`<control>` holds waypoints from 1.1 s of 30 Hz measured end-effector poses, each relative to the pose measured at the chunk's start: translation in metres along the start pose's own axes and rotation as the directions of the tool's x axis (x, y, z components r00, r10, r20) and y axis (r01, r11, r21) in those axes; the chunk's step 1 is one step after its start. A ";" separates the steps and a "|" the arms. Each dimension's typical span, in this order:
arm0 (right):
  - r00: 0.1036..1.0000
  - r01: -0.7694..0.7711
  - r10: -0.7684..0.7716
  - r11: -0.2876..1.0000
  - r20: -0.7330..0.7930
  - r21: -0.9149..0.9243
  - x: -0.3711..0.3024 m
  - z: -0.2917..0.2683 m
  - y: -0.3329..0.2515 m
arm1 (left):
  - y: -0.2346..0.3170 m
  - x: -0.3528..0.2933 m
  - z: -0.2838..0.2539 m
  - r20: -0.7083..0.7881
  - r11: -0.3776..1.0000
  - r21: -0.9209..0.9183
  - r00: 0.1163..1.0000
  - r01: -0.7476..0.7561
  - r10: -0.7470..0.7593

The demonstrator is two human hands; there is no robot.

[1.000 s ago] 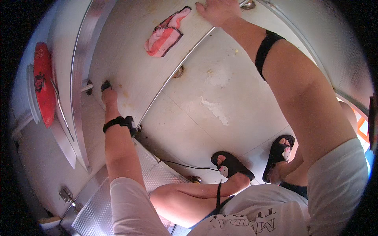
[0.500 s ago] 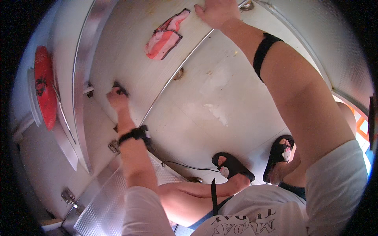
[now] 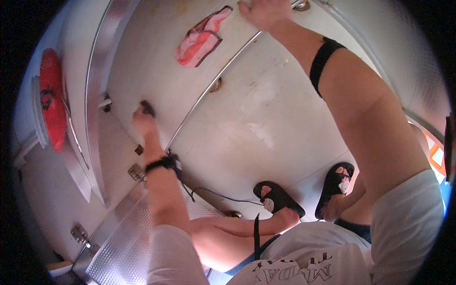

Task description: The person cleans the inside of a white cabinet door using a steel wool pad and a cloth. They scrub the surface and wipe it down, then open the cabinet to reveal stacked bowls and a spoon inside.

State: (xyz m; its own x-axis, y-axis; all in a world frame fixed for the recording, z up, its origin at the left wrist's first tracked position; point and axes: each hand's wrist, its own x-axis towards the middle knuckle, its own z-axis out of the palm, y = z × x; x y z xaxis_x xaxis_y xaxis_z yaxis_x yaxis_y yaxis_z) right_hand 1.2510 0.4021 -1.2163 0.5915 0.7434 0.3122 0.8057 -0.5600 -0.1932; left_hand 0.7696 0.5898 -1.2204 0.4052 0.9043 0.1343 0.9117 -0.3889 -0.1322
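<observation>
My left hand (image 3: 145, 121) is closed around a small dark object (image 3: 147, 108) over the pale cabinet floor, near the left wall. Motion blurs that object, and its kind does not show. A black band with a small device circles my left wrist. At the top edge, my right hand (image 3: 266, 14) rests by the far end of a thin metal strip (image 3: 213, 84), its thumb stretched out and the other fingers partly cut off. A crumpled pink and red cloth (image 3: 202, 42) with dark edging lies between the hands, touched by neither.
An open cabinet door with a dimpled metal face (image 3: 142, 232) is at lower left, joined by hinges (image 3: 136, 172). A black cord (image 3: 223, 195) runs toward my sandalled feet (image 3: 278, 199). A red oval thing (image 3: 52, 99) stands far left. A brownish round fitting (image 3: 216, 85) sits beside the strip.
The whole view has shifted slightly. My left hand has moved a little with the dark object still in it. My right hand and the cloth keep their places.
</observation>
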 end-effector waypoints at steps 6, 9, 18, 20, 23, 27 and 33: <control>0.999 -0.006 0.004 0.999 0.044 0.038 0.000 -0.002 -0.008 | -0.044 0.064 0.022 -0.012 0.979 0.203 1.000 0.025 -0.023; 1.000 0.008 -0.008 1.000 0.028 -0.011 -0.003 -0.001 -0.005 | 0.015 -0.010 -0.013 -0.013 0.996 0.071 0.999 0.045 -0.044; 1.000 0.008 -0.008 1.000 -0.006 0.007 -0.009 0.012 0.002 | 0.005 0.003 0.015 0.040 0.987 0.144 0.997 -0.065 0.059; 1.000 0.006 -0.005 1.000 -0.016 0.023 -0.008 0.014 -0.003 | -0.033 0.067 0.029 0.030 0.948 0.285 0.990 -0.143 0.140; 0.999 0.011 -0.009 0.999 -0.032 0.046 -0.006 0.013 -0.009 | -0.038 0.093 0.027 -0.034 0.982 0.118 0.989 0.150 -0.147; 1.000 0.021 -0.021 1.000 -0.021 0.007 -0.004 0.008 -0.007 | 0.035 -0.005 -0.019 -0.054 0.996 0.070 0.998 0.047 -0.043; 0.998 0.027 -0.026 0.999 -0.058 0.021 -0.005 0.002 -0.010 | 0.071 -0.091 -0.039 0.030 1.000 0.003 0.999 0.020 -0.020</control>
State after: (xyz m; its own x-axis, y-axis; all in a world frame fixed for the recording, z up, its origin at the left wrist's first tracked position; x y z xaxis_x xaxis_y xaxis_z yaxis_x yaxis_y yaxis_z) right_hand 1.2400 0.4047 -1.2183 0.5675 0.7351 0.3708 0.8220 -0.5318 -0.2037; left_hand 0.7997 0.4727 -1.2032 0.3850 0.9167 0.1070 0.9192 -0.3706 -0.1327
